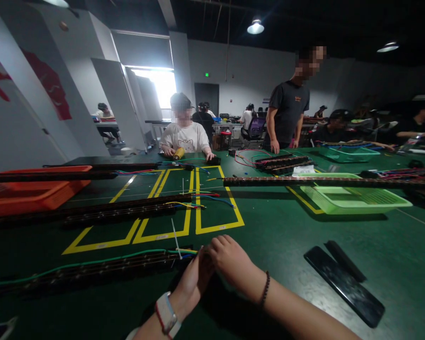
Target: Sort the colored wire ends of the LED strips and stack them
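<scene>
My left hand (194, 279), with a watch on the wrist, is closed at the ends of several coloured wires (187, 253) in green, yellow and blue. These wires come out of a long dark wire bundle (92, 271) lying along the front left of the table. A white cable tie (176, 238) stands up from the bundle's end, just left of my hands. Against the left fingers, my right hand (231, 259) is curled, with a dark beaded bracelet on its wrist. Whatever lies between its fingertips is hidden behind the knuckles.
Further dark wire bundles (127, 208) lie at the left, one across an orange basket (67, 189). Another crosses a light green basket (354, 203) at right. A black phone (343, 283) rests near my right arm. Co-workers sit and stand beyond the green table (269, 226).
</scene>
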The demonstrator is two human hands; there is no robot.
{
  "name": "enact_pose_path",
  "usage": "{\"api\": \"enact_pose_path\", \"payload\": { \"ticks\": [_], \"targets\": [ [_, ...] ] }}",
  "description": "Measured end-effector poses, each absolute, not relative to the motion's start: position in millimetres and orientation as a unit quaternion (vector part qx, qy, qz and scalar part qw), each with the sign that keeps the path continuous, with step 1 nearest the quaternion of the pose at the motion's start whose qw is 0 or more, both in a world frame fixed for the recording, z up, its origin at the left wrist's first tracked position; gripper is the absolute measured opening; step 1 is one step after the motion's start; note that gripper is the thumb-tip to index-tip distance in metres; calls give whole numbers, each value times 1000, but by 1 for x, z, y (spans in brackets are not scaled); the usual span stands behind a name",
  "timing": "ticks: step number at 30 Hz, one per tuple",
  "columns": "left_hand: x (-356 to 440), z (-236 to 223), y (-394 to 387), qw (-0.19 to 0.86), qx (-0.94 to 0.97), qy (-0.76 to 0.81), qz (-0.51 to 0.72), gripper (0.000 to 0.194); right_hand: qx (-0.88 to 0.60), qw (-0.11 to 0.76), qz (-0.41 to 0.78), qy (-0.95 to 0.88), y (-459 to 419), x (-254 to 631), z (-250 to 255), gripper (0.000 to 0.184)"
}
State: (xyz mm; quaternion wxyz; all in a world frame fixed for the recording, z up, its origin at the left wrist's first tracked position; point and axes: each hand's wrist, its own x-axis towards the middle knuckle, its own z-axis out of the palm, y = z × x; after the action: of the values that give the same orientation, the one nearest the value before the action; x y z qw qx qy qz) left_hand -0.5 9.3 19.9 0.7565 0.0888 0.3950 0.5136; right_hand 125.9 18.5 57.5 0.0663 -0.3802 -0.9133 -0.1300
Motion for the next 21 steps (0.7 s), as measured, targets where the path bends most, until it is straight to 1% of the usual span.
{"api": "enact_pose_path", "payload": {
  "ticks": [3, 6, 13, 16, 21],
  "targets": [
    [-1, 21, 9, 761, 103, 390, 509, 12, -394, 29, -105, -913, 18, 126, 64, 12],
    [-1, 23, 9, 758, 117, 406, 498, 10, -408, 5, -99, -908, 17, 123, 56, 14],
    [0, 15, 13, 759, 121, 404, 496, 8, -443, 4, -94, -892, 12, 112, 39, 18],
    [0, 11, 14, 769, 119, 389, 494, 8, -449, 20, -94, -889, 11, 112, 40, 20],
    [-1, 13, 13, 789, 117, 359, 484, 14, -488, 15, -38, -872, 18, 126, 61, 11]
  ]
}}
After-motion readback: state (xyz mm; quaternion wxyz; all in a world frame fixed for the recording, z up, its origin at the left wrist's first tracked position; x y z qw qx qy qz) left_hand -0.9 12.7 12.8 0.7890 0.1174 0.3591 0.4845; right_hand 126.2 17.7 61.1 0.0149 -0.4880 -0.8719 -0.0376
